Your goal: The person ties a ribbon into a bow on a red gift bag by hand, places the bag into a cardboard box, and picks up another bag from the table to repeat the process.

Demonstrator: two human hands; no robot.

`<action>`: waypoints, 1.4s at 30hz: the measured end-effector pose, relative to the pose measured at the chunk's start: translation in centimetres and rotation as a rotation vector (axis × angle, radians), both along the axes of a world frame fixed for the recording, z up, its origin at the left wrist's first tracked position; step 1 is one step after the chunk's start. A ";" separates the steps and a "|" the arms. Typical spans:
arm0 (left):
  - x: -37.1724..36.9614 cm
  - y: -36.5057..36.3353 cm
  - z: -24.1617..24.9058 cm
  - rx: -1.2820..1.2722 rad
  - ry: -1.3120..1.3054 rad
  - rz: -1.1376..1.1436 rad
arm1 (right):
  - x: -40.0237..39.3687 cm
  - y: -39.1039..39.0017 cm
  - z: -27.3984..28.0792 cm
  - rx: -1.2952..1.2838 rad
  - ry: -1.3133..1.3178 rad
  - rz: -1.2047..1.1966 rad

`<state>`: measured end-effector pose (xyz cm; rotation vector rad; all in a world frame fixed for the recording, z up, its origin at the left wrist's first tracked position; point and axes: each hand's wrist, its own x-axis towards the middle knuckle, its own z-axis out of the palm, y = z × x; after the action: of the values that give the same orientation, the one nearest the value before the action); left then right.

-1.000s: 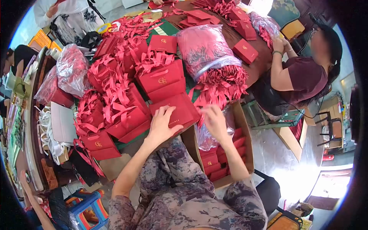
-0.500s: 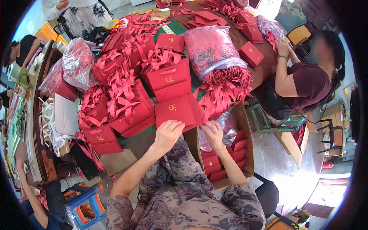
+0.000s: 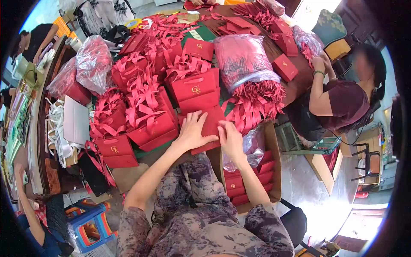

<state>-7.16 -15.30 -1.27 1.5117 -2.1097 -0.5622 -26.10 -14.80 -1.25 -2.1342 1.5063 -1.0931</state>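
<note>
Both hands had moved up onto the flat red bag (image 3: 210, 128), which half a second before showed its gold logo and was now mostly covered. Left hand (image 3: 193, 130) lay flat on it with fingers spread; right hand (image 3: 230, 137) pressed its right edge, fingers loosely bent, not clenched. This bag lay at the near edge of the worktop (image 3: 295, 81), beside finished bags (image 3: 145, 124) with ribbon handles. Below, a cardboard box (image 3: 274, 171) held flat red bags in rows and a clear plastic bag (image 3: 252, 147).
</note>
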 end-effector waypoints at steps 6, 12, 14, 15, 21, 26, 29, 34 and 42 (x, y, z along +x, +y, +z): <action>0.1 1.6 -1.1 -0.005 -0.162 -0.020 | 2.1 -6.3 0.0 0.011 -0.026 0.141; 0.3 4.4 0.0 0.057 -0.177 -0.076 | 2.4 -7.3 -0.7 0.006 -0.025 0.141; 0.4 3.9 0.4 0.021 -0.133 -0.039 | 1.7 -5.2 0.8 -0.030 -0.192 0.153; 0.5 3.6 0.3 0.025 -0.128 -0.041 | 1.6 -3.5 1.9 -0.069 -0.168 0.116; -0.2 2.5 2.1 -0.071 -0.205 0.088 | 1.5 4.8 0.6 0.204 -0.348 0.024; -0.9 3.8 3.2 -0.243 -0.212 0.149 | 1.3 7.2 -1.9 0.000 -0.340 -0.234; -0.6 3.8 2.6 -0.302 -0.149 0.178 | 0.1 9.9 -3.0 0.055 -0.287 -0.297; -0.7 4.4 3.2 -0.352 -0.150 0.219 | -0.1 11.3 -5.0 -0.097 0.073 0.033; 3.0 9.6 6.4 -0.455 0.114 0.373 | 1.7 6.8 -3.6 -0.142 0.089 0.072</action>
<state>-4.17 -5.73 5.12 1.5036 -1.6626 -0.0254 -24.43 -7.97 -4.81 -2.3425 1.4154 -1.1249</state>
